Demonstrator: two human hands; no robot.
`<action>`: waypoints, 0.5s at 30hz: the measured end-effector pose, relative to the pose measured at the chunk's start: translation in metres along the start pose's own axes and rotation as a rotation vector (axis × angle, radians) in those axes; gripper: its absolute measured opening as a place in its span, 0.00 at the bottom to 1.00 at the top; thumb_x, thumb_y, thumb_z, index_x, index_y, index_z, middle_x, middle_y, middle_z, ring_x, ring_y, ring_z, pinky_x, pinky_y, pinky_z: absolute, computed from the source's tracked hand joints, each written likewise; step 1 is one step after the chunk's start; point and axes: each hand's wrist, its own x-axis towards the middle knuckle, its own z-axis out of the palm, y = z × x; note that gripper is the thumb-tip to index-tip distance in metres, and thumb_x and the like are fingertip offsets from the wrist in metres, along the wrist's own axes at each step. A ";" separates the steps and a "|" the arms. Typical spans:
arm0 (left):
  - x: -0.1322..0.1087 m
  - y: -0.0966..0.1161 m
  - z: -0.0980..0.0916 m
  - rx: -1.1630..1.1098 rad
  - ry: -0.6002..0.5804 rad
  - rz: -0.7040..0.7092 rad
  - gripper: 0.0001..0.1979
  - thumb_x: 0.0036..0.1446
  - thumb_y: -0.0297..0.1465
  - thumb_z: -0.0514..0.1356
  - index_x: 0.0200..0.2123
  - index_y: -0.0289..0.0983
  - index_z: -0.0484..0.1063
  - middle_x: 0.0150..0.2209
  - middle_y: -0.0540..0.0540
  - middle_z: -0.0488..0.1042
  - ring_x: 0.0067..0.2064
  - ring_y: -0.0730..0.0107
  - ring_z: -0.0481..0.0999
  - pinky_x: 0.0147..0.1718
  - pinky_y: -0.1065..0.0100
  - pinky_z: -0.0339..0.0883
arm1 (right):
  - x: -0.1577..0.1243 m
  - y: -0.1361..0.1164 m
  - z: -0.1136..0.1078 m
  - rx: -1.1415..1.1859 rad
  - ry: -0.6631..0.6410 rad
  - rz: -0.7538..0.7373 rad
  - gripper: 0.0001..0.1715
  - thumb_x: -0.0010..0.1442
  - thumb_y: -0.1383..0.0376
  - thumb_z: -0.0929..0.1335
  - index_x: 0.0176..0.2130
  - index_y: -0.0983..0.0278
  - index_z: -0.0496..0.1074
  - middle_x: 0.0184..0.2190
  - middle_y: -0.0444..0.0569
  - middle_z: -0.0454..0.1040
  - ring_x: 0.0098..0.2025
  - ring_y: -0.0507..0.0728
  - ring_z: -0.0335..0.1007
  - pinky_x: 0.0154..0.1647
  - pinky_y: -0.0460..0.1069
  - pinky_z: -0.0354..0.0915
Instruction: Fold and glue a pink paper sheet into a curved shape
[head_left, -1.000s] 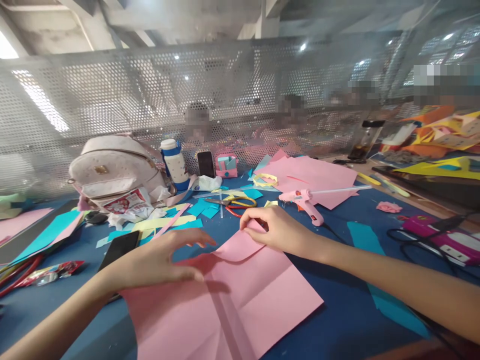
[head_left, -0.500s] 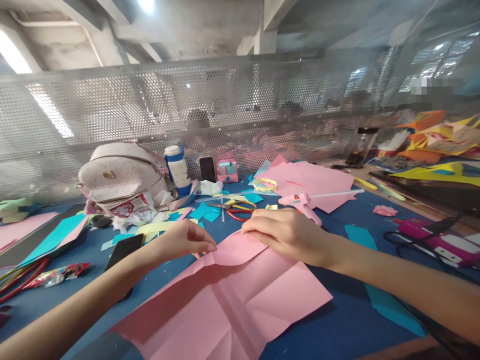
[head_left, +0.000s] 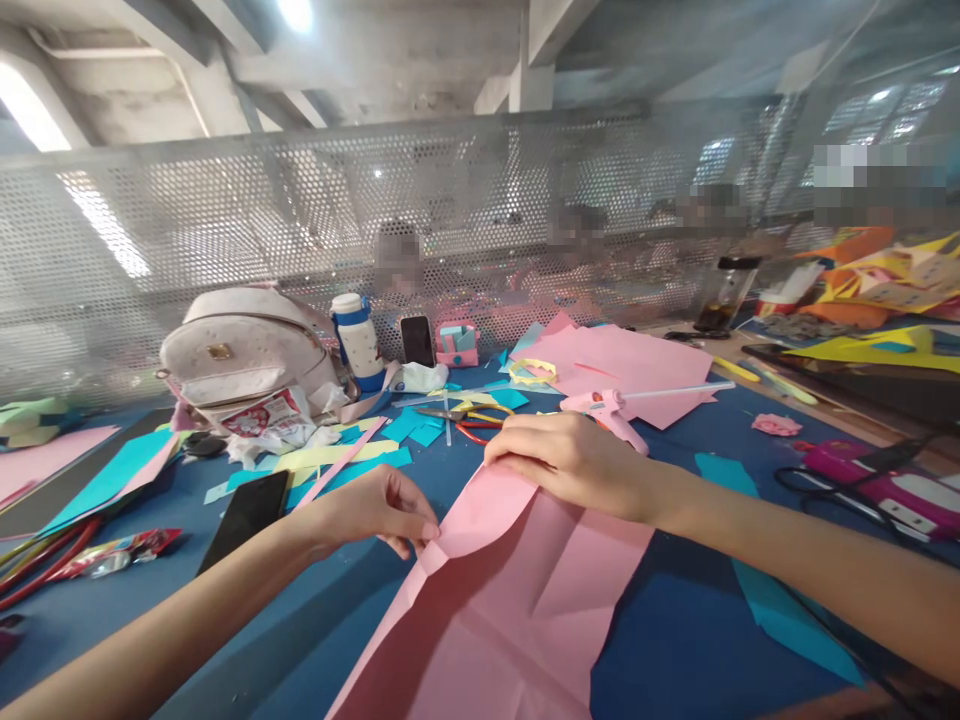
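Observation:
A creased sheet of pink paper (head_left: 525, 600) lies between my hands, its far edge folded over toward me. My left hand (head_left: 394, 510) pinches the folded edge at its left corner. Farther along the same edge, my right hand (head_left: 574, 460) is closed over the paper, fingers bent and thumb partly hidden. Just beyond my right hand rests a pink glue gun (head_left: 611, 415) with a clear glue stick in its back. Scissors (head_left: 480, 420) with red and yellow handles lie among blue paper scraps past the sheet.
A pale backpack (head_left: 244, 345), a water bottle (head_left: 358, 340) and an upright phone (head_left: 417, 340) stand along the perforated metal screen (head_left: 465, 220). A dark phone (head_left: 247, 515) lies left. Pink sheets (head_left: 637, 360), a paper rose (head_left: 776, 424) and a magenta power strip (head_left: 877, 480) are right. People sit beyond the screen.
My left hand has moved slightly down and toward me, drawing the paper's left edge with it. The sheet has turned and its near part has swung rightward. My right hand stays almost in place.

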 end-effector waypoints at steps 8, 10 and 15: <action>0.003 -0.013 0.009 0.031 0.053 0.101 0.08 0.48 0.36 0.69 0.27 0.36 0.81 0.24 0.50 0.78 0.27 0.75 0.74 0.28 0.76 0.66 | 0.002 0.001 0.001 0.034 -0.056 0.035 0.10 0.68 0.69 0.63 0.42 0.63 0.74 0.38 0.47 0.75 0.38 0.52 0.71 0.37 0.47 0.62; 0.003 -0.016 0.012 0.041 0.084 0.139 0.08 0.49 0.35 0.69 0.27 0.36 0.80 0.24 0.50 0.78 0.27 0.74 0.74 0.29 0.75 0.66 | 0.002 0.003 0.002 0.055 -0.066 0.061 0.10 0.67 0.69 0.63 0.41 0.63 0.74 0.39 0.46 0.75 0.38 0.52 0.70 0.38 0.47 0.62; 0.006 -0.024 0.011 0.100 0.147 0.232 0.08 0.53 0.34 0.66 0.26 0.35 0.79 0.27 0.49 0.79 0.31 0.72 0.75 0.33 0.74 0.66 | 0.003 0.010 0.010 0.162 -0.037 0.149 0.09 0.64 0.71 0.65 0.38 0.63 0.75 0.36 0.44 0.76 0.36 0.51 0.69 0.38 0.46 0.60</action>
